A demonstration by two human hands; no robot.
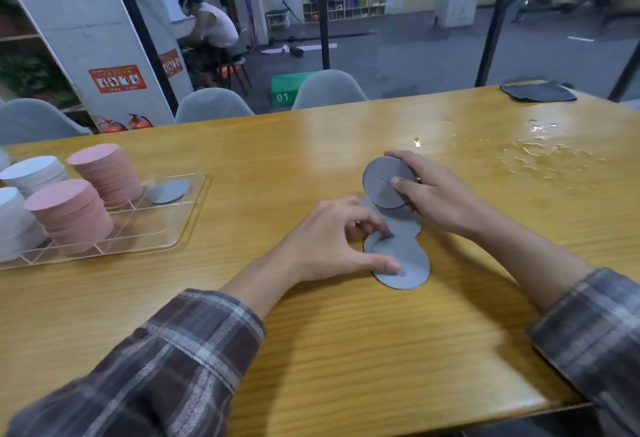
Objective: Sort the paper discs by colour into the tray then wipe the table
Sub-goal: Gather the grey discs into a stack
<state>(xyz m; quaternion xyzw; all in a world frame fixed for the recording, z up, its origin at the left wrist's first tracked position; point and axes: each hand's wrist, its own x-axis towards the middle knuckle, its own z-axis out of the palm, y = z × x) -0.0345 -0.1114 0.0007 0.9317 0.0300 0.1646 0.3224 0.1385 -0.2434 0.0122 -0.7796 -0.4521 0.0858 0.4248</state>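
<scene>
A long yellow-wood desk (pixel 346 350) with a glossy top runs across the room. Three grey shell chairs (pixel 213 105) stand along its far side. Behind them, glass panes in black frames (pixel 321 10) look onto a hall with a dark grey floor (pixel 415 55). On the left, a concrete pillar (pixel 79 20) carries a red safety sign (pixel 117 78), with two red fire extinguishers (pixel 138 122) at its foot. A green box (pixel 285 88) marked 01 sits on the floor. A cubby shelf (pixel 343 0) lines the far wall.
</scene>
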